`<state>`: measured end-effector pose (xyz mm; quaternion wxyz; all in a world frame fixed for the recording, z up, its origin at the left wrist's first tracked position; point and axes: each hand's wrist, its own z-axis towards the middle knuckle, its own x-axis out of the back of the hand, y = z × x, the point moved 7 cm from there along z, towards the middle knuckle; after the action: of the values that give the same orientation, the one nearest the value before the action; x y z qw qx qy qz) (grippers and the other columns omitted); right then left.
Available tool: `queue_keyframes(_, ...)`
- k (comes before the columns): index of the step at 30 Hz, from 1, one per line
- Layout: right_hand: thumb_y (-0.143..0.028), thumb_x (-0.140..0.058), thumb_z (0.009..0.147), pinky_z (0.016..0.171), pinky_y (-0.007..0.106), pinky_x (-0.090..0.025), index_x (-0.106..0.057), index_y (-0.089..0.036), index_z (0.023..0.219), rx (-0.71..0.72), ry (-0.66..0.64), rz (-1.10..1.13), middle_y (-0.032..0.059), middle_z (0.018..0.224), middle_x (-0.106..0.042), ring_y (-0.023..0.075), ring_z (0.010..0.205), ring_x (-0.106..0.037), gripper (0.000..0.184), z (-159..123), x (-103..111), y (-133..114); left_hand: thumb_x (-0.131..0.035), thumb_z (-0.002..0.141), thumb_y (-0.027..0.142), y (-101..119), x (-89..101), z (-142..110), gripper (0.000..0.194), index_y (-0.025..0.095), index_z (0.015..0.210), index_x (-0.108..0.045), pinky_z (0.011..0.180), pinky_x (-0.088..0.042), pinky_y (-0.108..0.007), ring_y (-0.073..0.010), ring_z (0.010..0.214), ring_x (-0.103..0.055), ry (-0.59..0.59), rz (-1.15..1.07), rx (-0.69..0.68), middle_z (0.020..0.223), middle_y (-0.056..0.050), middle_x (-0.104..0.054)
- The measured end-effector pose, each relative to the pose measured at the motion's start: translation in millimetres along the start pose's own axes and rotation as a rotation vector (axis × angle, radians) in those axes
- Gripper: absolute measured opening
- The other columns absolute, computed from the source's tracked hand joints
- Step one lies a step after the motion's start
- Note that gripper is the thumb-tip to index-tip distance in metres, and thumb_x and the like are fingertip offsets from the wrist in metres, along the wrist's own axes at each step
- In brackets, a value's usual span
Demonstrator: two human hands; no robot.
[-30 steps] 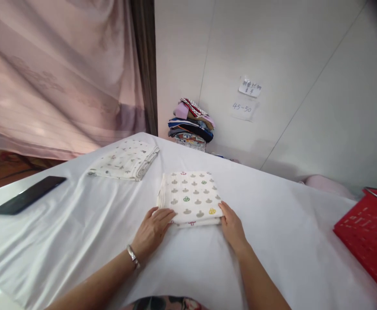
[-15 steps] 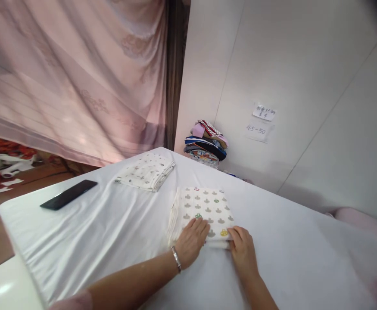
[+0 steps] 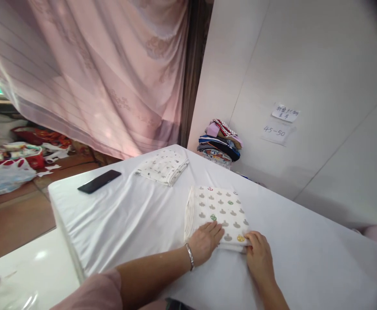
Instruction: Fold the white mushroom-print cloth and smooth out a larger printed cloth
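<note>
A folded white cloth [image 3: 220,206], printed with grey, green and yellow mushroom-like shapes, lies on the white-covered table [image 3: 130,224]. My left hand [image 3: 205,241], a silver bracelet at its wrist, rests flat on the cloth's near left part with fingers stretched out. At the near right corner, my right hand [image 3: 260,254] pinches the cloth's edge between thumb and fingers. Layered folds show along the cloth's left side. Farther back sits a second folded white cloth [image 3: 164,167] with small dark prints, apart from both hands.
A black phone-like slab [image 3: 99,181] lies on the table's left part. Beyond the far edge stands a stack of folded fabrics [image 3: 219,142] against the white wall [image 3: 304,64]. A pink curtain [image 3: 110,77] hangs behind; bags and scraps [image 3: 10,172] lie on the floor at left.
The view has swung left, so everything sits farther right in the picture. Both hands keep nearly the same places on the cloth, the right one still at its corner.
</note>
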<state>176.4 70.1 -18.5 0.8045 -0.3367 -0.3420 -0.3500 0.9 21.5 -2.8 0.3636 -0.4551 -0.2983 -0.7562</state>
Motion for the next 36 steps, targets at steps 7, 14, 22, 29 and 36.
queue_keyframes(7, -0.009, -0.038, 0.067, 0.077, 0.037, -0.042, -0.056, -0.022, 0.084, -0.003, -0.009, -0.021, 0.0053, 0.091, -0.058, 0.0231, 0.088, -0.051, 0.028, 0.8, 3.9, -3.2, -0.034, 0.087, 0.013, -15.5, 20.7, -33.5, 0.041, 0.02, 0.126, -0.043, 0.104, -0.029, -0.037, -0.0175, 0.122, -0.04, 0.005, -0.028, 0.042, 0.129, -0.005, -0.049)
queue_keyframes(14, -0.01, -0.037, 0.068, 0.08, 0.039, -0.042, -0.058, -0.022, 0.08, -0.019, 0.004, -0.01, 0.0062, 0.091, -0.06, 0.0229, 0.089, -0.053, 0.027, 14.9, 13.5, -21.6, -0.04, 0.087, 0.026, -68.9, 64.2, -63.5, 0.028, 0.022, 0.109, -0.057, 0.096, -0.037, -0.034, -0.0176, 0.111, -0.05, 0.086, -0.286, 0.362, 0.116, -0.004, -0.059)
queue_keyframes(22, -0.035, -0.038, 0.087, 0.098, 0.046, -0.03, -0.053, -0.02, 0.117, 0.152, -0.166, -0.083, 0.008, 0.13, -0.047, 0.0258, 0.121, -0.039, 0.037, 29.8, -17.5, -84.1, -0.047, 0.077, 0.024, -137.1, 52.8, -46.0, 0.021, 0.019, 0.088, -0.064, 0.07, -0.045, -0.024, -0.0133, 0.073, -0.058, 0.185, -0.52, 0.866, 0.087, -0.002, -0.066)
queue_keyframes(29, -0.038, -0.034, 0.089, 0.102, 0.044, -0.026, -0.046, -0.018, 0.127, 0.203, -0.201, -0.241, 0.007, 0.136, -0.04, 0.0233, 0.127, -0.033, 0.044, 9.5, -44.3, -71.7, -0.049, 0.078, 0.038, -171.3, 37.9, -18.0, 0.024, 0.018, 0.076, -0.063, 0.06, -0.039, -0.023, -0.0147, 0.069, -0.058, 0.079, -0.488, 1.008, 0.075, -0.002, -0.065)
queue_keyframes(36, -0.04, -0.038, 0.088, 0.101, 0.042, -0.027, -0.047, -0.019, 0.127, 0.243, -0.125, -0.249, 0.0063, 0.136, -0.04, 0.023, 0.126, -0.033, 0.045, 9.6, -39.9, -74.6, -0.055, 0.071, 0.051, -192.0, 12.3, -0.8, 0.032, 0.019, 0.074, -0.059, 0.055, -0.036, -0.025, -0.0186, 0.069, -0.058, 0.023, -0.416, 1.118, 0.075, -0.004, -0.065)
